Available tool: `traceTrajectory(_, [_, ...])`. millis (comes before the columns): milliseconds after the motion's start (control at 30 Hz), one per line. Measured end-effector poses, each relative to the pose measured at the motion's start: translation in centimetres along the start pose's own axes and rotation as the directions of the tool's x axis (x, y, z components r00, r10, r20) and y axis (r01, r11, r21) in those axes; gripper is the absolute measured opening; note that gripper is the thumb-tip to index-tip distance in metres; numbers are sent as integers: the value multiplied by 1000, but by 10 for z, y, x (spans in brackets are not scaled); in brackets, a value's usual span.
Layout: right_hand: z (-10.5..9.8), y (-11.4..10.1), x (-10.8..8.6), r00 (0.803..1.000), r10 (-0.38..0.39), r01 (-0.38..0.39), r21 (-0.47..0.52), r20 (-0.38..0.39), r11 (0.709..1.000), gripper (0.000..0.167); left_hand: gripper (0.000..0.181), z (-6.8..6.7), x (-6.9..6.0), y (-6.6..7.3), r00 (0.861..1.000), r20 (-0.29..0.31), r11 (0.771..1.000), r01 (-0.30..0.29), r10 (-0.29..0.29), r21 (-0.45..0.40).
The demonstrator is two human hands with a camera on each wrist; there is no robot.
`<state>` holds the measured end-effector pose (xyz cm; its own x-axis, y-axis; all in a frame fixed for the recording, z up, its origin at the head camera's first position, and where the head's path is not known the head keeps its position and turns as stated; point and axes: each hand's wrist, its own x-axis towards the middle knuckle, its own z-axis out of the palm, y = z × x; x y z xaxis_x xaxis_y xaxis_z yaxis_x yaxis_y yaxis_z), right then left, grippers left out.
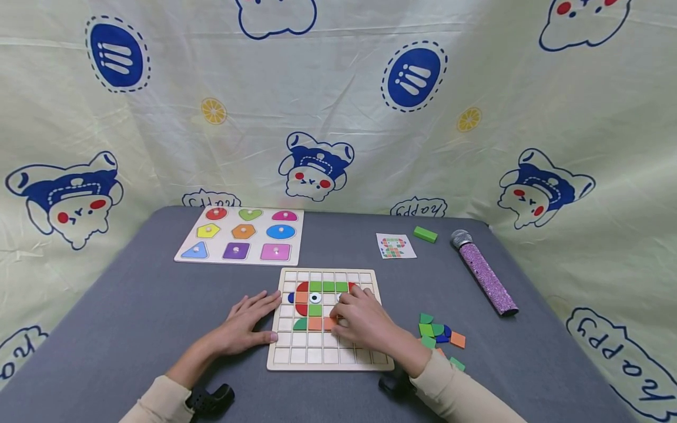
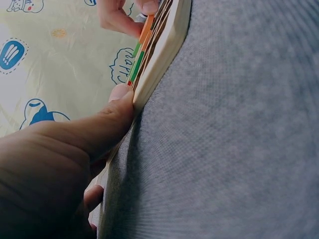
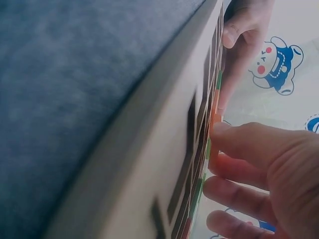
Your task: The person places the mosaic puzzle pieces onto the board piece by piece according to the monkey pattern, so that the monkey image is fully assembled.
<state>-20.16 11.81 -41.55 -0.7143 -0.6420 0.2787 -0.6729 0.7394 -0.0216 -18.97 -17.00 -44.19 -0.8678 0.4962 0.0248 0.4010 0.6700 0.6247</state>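
Note:
A light wooden grid board (image 1: 285, 356) holds red, green, orange and blue tiles and round eye tiles. My left hand (image 1: 244, 324) rests along its left edge, fingers extended; in the left wrist view the thumb (image 2: 117, 107) presses the board's rim (image 2: 164, 62). Over the board's right half, my right hand (image 1: 365, 322) covers several cells. Its thumb and a finger pinch an orange tile (image 1: 329, 324) at the right end of a row with a green quarter-round (image 1: 300, 324) and another orange tile. The right wrist view shows these fingertips at the orange tile (image 3: 216, 119).
Loose tiles (image 1: 426, 330) lie right of the board. Beyond it are a shape puzzle board (image 1: 254, 242) at the left, a small pattern card (image 1: 395, 254) and a green block (image 1: 425, 234). A glittery pink microphone (image 1: 486, 276) lies at the right. A printed curtain (image 1: 338, 76) hangs behind the table.

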Motion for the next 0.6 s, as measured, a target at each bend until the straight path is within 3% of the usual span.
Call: traceTrajectory(600, [3,0,2,1000,18,-18,8,8,1000,8,76,1,0,-2,1000,-4,1000,-7,7,0])
